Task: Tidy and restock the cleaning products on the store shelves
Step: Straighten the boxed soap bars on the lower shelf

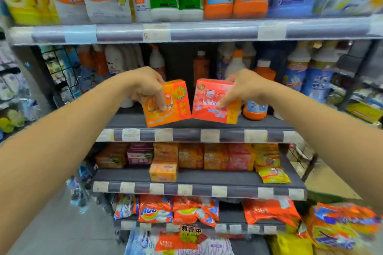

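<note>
Left hand [145, 87] pinches an orange box [176, 107], right hand [245, 87] a red box [211, 109], both held just above the shelf lip [186, 135]. Best to lower them flat, labels outward, squared to that lip, before letting go.

Grey tiered shelving [269, 124] stands over a pale grey floor [62, 230].

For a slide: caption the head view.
Left hand holds an orange pack, right hand a red pack, before the shelf.
</note>
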Available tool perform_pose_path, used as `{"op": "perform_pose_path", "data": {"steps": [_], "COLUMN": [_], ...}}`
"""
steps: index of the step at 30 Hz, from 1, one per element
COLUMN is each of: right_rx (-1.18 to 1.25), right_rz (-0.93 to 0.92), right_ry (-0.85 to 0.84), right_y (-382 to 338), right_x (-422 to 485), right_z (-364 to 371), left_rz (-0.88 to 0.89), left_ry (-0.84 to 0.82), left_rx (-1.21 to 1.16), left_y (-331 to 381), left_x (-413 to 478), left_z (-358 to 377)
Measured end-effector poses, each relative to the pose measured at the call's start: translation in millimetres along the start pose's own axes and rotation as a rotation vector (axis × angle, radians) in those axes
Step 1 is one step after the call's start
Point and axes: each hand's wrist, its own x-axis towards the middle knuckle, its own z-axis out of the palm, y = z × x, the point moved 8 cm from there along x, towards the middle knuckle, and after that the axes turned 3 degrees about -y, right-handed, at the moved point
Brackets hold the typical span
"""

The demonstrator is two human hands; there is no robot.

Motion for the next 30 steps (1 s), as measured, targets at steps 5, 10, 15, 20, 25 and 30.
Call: {"op": "perform_pose_path", "data": {"steps": [5,10,15,20,25,30], "right_rx": [0.065,0.070,0.097,0.086,0.097,0.113], "right_rz": [-0.025,-0.018,0.030,0.074,0.171,0.220], "right_ry": [-0.100,-0.161,-0.242,-0.343,-0.432,-0.429], "right_y": [37.3,80.6,118.0,151.3,194.2,222.8], "right_x": [-79.3,-143.2,-186.0,-211.7,-221.6,-208.8], "right_z": [-14.2,-10.4,14.8,49.1,87.9,106.2], "left_rz": [0.010,-0.008,-0.066,-0.092,-0.116,-0.153], "left_ry": [-0.119,-0.207,-0.251,-0.302,-0.371,-0.377], "left_rx": [0.023,0.013,-0.007,0.072,0.107,0.070], "left_y": [36.0,53.1,46.7,34.2,14.8,-4.8], "left_x": [-47.4,-89.3,-119.7,-129.2,-114.7,-87.8], "left_z": [61.3,130.1,191.3,241.1,284.9,312.5]}}
